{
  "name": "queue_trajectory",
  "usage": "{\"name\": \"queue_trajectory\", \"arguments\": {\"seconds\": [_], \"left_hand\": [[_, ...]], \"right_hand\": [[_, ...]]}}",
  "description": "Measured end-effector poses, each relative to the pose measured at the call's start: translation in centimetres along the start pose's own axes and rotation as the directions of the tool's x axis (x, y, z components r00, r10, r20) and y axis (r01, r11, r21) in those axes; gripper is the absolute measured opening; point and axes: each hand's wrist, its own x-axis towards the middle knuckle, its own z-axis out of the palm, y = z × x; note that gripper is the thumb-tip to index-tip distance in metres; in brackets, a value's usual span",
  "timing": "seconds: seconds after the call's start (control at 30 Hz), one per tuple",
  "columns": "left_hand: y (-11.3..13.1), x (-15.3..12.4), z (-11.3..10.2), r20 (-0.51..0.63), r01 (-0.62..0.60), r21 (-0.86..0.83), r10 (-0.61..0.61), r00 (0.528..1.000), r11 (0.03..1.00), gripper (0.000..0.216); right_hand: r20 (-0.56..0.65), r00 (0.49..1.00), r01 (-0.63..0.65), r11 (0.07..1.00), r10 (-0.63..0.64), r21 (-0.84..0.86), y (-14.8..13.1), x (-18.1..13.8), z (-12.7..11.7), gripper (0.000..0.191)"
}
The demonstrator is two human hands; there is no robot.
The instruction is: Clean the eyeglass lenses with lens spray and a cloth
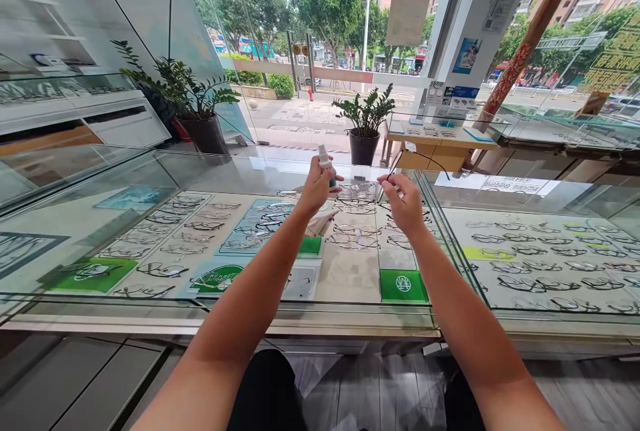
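The person's left hand [319,184] is curled around one small spray bottle [324,153], its white top standing above the fingers. To the right, clearly apart, the right hand [404,203] pinches one pair of glasses [431,157] between finger and thumb, the dark frame and a white tag [411,146] showing just beyond the fingertips; which part is pinched I can't make out from here. Just below the left hand is one pale cloth [320,220]; whether that hand holds it too, I can't tell.

To my eye the step in hand is readying the glasses for a spray. The next move seems to call for aiming the nozzle at the lenses, with the right hand's pinch steady.

Under both hands runs the glass-topped bench [350,326], showing rows of spectacle frames [357,236], too many and too overlapped to count. I count four green patches there: a card [403,292] nearer the person than the right hand, a piece [311,246] below the left, and an oval [226,272] and a sheet [117,274] farther left. Beyond the hands stand two plants: a potted plant [365,141] past the gap between them, a larger one [203,124] past the left hand.
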Motion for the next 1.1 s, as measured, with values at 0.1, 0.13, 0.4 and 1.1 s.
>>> {"name": "queue_trajectory", "arguments": {"seconds": [0.1,0.13,0.4,1.1], "left_hand": [[1.5,-0.8,0.1,0.148,0.101,-0.294,-0.059,0.987,0.950,0.042],[2.0,-1.1,0.0,0.190,0.130,-0.324,-0.071,0.979,0.937,0.041],[3.6,-2.6,-0.7,0.329,0.224,-0.263,-0.131,0.935,0.938,0.086],[2.1,-3.6,2.6,0.241,-0.003,-0.055,0.016,0.970,0.999,0.050]], "right_hand": [[0.028,0.998,-0.063,0.994,0.061,0.092,-0.2,0.0,0.0,0.029],[0.038,0.996,-0.080,0.989,0.076,0.122,-0.2,0.1,0.0,0.029],[0.181,0.978,-0.151,0.953,0.106,0.262,-0.9,0.2,-0.3,0.029],[0.506,0.859,-0.297,0.875,0.070,0.382,-1.8,-0.3,0.1,0.031]]}}
